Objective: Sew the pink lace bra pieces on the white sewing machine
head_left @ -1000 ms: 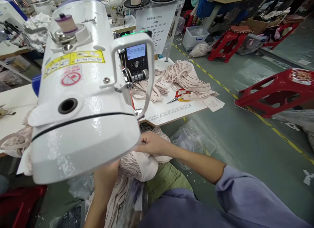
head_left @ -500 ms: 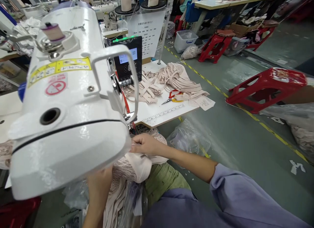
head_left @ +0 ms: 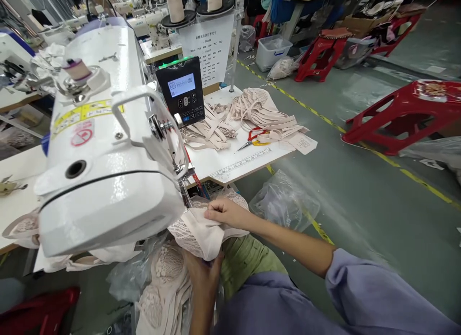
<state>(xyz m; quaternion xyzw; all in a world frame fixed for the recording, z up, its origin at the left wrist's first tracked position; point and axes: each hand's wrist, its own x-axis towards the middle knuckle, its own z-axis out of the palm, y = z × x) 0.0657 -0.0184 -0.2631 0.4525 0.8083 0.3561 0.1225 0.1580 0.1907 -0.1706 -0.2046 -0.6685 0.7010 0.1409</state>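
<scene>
A pale beige lace bra (head_left: 203, 236) lies at the needle end of a white sewing machine (head_left: 108, 200), its upper edge close to the presser foot. My right hand (head_left: 227, 213) pinches the bra's fabric edge between thumb and fingers, just right of the needle. From below, my left hand (head_left: 202, 272) grips the same bra under its cup; most of its fingers are hidden behind the cloth. More beige lace bras (head_left: 163, 277) hang in a heap beside my left forearm, above my lap.
On the machine table (head_left: 248, 164) are bundled beige straps (head_left: 259, 112), thread snips (head_left: 248, 144) with red and yellow handles, and a printed ruler. A control screen (head_left: 182, 90) stands behind the machine. Plastic bags (head_left: 284, 200) and a red stool (head_left: 406, 116) are on the floor.
My left hand has moved right, from beneath the machine head to under the bra cup. The right hand still pinches the bra. The view has shifted, showing more table at left.
</scene>
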